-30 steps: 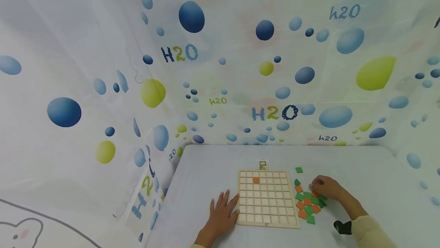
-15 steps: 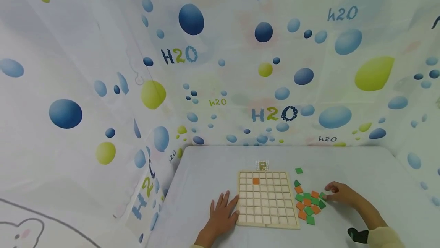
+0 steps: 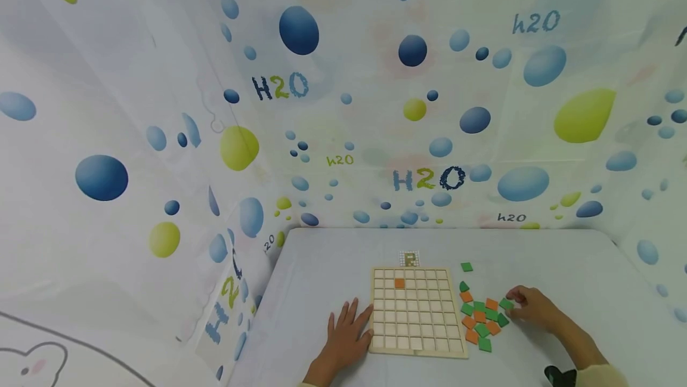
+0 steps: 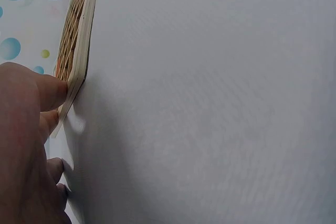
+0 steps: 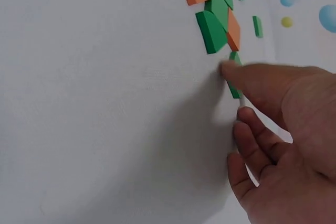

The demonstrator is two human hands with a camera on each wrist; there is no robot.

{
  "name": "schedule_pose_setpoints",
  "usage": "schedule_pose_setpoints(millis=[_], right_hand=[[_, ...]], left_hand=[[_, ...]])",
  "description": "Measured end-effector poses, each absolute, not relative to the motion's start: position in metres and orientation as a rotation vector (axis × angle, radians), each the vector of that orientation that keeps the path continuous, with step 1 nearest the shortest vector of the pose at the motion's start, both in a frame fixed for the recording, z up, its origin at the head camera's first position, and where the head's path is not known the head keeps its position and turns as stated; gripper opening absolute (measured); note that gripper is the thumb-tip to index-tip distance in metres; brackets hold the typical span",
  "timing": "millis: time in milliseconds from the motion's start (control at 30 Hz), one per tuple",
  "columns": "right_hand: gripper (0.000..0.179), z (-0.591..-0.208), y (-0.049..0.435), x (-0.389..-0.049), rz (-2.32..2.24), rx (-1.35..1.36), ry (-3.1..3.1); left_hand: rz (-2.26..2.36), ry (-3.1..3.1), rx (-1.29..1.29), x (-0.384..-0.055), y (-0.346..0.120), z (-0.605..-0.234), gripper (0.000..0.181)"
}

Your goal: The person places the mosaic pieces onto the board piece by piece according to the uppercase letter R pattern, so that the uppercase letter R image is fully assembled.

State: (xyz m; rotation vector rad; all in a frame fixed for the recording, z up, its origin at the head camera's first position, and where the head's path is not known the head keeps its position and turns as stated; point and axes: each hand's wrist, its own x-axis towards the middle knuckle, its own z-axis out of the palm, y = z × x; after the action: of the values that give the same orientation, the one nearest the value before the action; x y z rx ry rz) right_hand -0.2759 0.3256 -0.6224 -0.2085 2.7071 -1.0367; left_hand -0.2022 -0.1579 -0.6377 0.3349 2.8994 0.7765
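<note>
My left hand rests with fingers spread at the left edge of a wooden grid board. In the left wrist view its thumb touches the board's rim. One orange square tile sits in the board's upper part. On the right, my right hand pinches a green tile at the right side of a group of loose tiles. The right wrist view shows the thumb covering part of that green tile, which stays low at the tabletop; the other fingers are curled in.
Several orange and green tiles lie clustered right of the board, some overlapping. A lone green tile lies farther back. Behind the board is a small pattern card. A spotted curtain surrounds the white table.
My right hand moved right from over the tiles to the green tile at the group's right side, then shifted that tile slightly outward. The left hand has stayed put.
</note>
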Motion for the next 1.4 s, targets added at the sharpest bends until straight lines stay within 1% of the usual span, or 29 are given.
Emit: schedule_pose_setpoints(millis=[167,367,433,767,1033,1400], right_hand=[[0.028,-0.625,0.324,-0.274,-1.011,-0.22,2.785],[0.037,-0.628,0.321,-0.271,-1.035,-0.165,2.82],[0.037,-0.628,0.319,-0.271,-1.038,-0.156,2.83],[0.025,-0.638,0.309,-0.275,-1.011,-0.192,2.983],[0.023,-0.647,0.298,-0.287,-1.012,-0.211,3.02],[0.021,-0.646,0.274,-0.307,-0.985,-0.28,3.015]], left_hand=[[0.784,2.898,0.343,-0.202,-0.158,-0.637,0.056],[0.784,2.894,0.337,-0.202,-0.158,-0.637,0.056],[0.775,2.897,0.334,-0.202,-0.158,-0.637,0.056],[0.786,2.891,0.339,-0.202,-0.159,-0.639,0.056],[0.777,2.887,0.34,-0.203,-0.159,-0.64,0.056],[0.792,2.902,0.365,-0.201,-0.16,-0.637,0.055]])
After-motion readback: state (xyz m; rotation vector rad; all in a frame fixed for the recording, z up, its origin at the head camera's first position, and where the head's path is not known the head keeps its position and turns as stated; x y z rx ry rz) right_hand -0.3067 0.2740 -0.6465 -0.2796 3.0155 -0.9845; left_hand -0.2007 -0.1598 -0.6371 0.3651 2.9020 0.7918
